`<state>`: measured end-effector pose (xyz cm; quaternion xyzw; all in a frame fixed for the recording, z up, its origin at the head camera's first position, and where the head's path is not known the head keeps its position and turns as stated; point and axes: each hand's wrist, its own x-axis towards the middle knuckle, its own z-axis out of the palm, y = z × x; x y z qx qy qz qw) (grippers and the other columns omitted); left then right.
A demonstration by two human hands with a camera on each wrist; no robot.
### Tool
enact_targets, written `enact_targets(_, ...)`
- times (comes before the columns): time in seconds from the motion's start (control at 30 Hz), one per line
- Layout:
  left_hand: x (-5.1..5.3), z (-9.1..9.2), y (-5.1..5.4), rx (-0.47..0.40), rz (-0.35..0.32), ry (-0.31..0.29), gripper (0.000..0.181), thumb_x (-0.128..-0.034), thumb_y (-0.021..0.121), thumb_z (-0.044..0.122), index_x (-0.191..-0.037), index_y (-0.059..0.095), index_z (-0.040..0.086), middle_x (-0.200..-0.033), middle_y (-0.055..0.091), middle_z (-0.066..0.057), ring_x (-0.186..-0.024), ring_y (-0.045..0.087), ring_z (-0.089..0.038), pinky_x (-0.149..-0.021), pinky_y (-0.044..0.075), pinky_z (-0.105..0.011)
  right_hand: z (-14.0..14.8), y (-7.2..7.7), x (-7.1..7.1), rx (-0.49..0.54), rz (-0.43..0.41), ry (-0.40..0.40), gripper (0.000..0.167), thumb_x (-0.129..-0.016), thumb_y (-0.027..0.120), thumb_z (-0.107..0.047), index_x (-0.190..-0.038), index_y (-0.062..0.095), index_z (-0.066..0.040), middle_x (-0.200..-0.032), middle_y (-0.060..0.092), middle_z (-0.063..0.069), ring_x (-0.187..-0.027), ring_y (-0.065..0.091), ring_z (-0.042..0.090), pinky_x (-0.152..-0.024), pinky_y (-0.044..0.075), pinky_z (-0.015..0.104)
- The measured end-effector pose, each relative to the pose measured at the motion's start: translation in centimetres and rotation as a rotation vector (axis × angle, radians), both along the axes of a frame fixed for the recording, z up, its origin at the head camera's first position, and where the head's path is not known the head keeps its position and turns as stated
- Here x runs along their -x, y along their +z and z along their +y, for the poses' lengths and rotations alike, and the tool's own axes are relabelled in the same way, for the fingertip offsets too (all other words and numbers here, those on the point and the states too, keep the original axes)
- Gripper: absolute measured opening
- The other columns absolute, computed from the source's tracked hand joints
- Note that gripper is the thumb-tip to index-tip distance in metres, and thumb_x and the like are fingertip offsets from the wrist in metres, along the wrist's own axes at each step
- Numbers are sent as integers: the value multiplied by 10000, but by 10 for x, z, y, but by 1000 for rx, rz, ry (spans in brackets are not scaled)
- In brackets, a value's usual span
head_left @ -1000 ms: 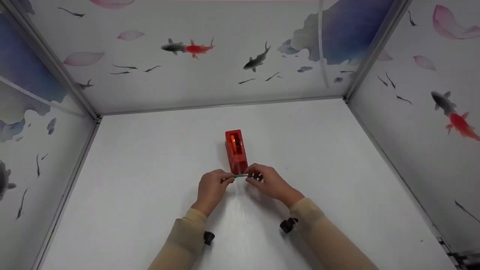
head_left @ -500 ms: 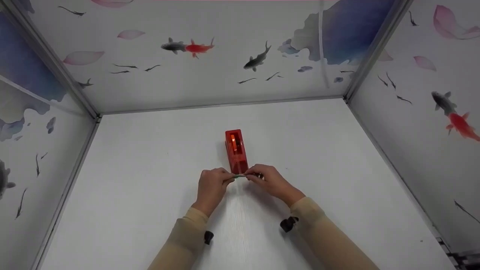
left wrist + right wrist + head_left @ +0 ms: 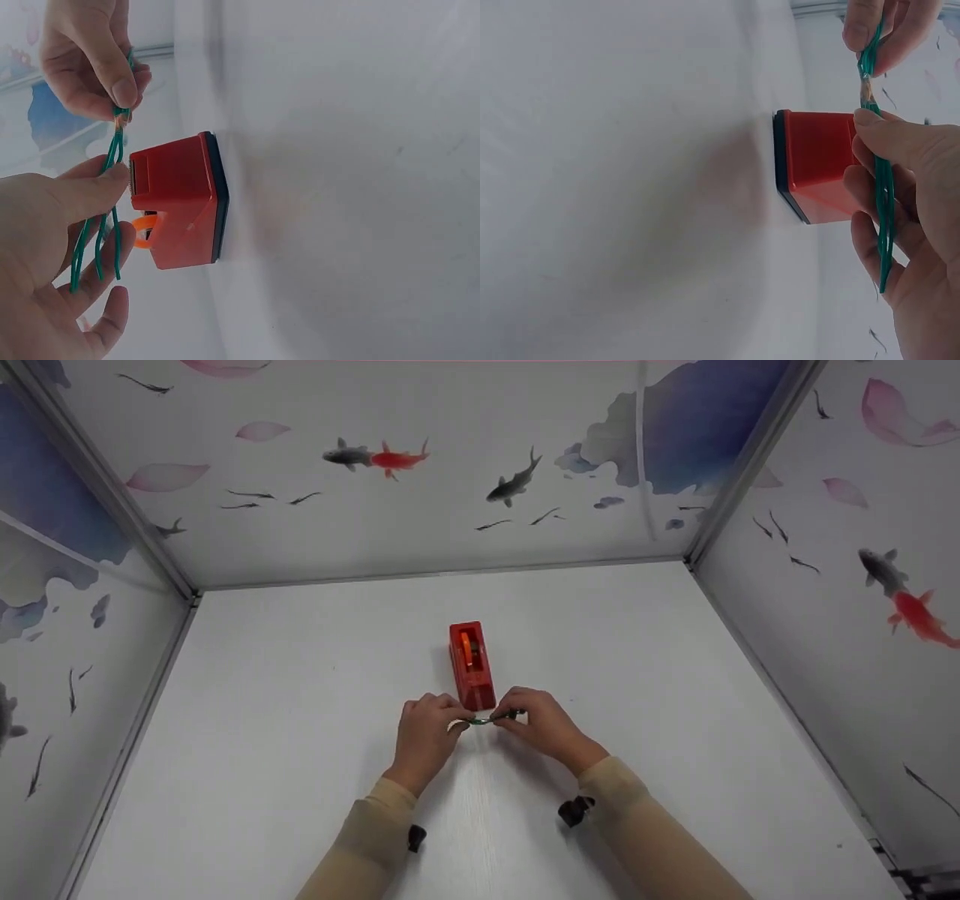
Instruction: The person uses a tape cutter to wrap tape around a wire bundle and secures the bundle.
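Both hands pinch a small bundle of green insulated wires point(image 3: 480, 721) just in front of a red tape dispenser point(image 3: 472, 667). My left hand point(image 3: 429, 733) holds the bundle left of its middle, between thumb and fingertips. On the other side my right hand point(image 3: 546, 729) pinches it the same way. Between the two grips, in the right wrist view, a short stretch of bare copper strands point(image 3: 866, 90) shows. Loose ends of the green wires point(image 3: 118, 247) fan out past the left fingers in the left wrist view. The dispenser's toothed cutting edge point(image 3: 132, 177) is close to the left fingertips.
The dispenser stands on a white table point(image 3: 300, 660), with an orange ring point(image 3: 466, 649) in its well. Walls printed with fish and petals point(image 3: 420, 525) enclose the table at the back and both sides. Small black devices point(image 3: 576, 811) sit at the wrists.
Both hands and the wires have come slightly nearer to me, away from the dispenser's front. The pinching grips stay on the bundle, and the dispenser stays in place.
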<state>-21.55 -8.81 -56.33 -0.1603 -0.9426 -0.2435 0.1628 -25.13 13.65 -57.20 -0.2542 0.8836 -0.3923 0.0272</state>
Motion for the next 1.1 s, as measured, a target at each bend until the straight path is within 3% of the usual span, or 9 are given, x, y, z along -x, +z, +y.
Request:
enact_targets(0.2, -1, 0, -2, -5, -12, 7, 122, -888, 826, 295, -996, 840, 239, -921, 732, 60, -894, 662, -160, -891, 494, -427, -2, 0, -2, -18, 42, -3, 101, -908, 793, -87, -979, 819, -153, -949, 705, -69, -861, 620, 102, -810, 600, 420)
enact_targets(0.43, 2, -1, -2, -51, -105, 65, 135, -942, 772, 281, -1067, 806, 244, -915, 766, 73, -847, 626, -123, -914, 474, -407, -5, 3, -5, -48, 65, -20, 102, -904, 787, -63, -980, 814, -126, -959, 701, -48, -875, 639, 111, -834, 603, 371)
enact_targets(0.7, 2, 0, 0, -31, -177, 88, 122, -926, 789, 276, -1042, 818, 248, -895, 739, 67, -855, 650, -126, -889, 462, -415, -7, -2, -7, -60, 55, -35, 158, -905, 793, -85, -999, 800, -211, -978, 703, -88, -904, 654, 61, -863, 585, 295)
enact_targets(0.9, 0, -1, -1, 23, -214, 86, 117, -915, 799, 295, -1005, 839, 232, -885, 709, 52, -832, 658, -117, -817, 435, -383, -6, -5, -9, -36, 59, -40, 170, -891, 803, -63, -998, 797, -195, -989, 697, -76, -908, 650, 76, -843, 587, 292)
enact_targets(1.1, 0, -1, -1, 13, -213, 64, 74, -896, 819, 281, -936, 836, 222, -852, 687, 58, -806, 647, -112, -811, 439, -373, -6, -5, -9, 26, 55, -54, 197, -871, 815, -37, -1003, 785, -180, -991, 698, -56, -872, 645, 95, -786, 583, 272)
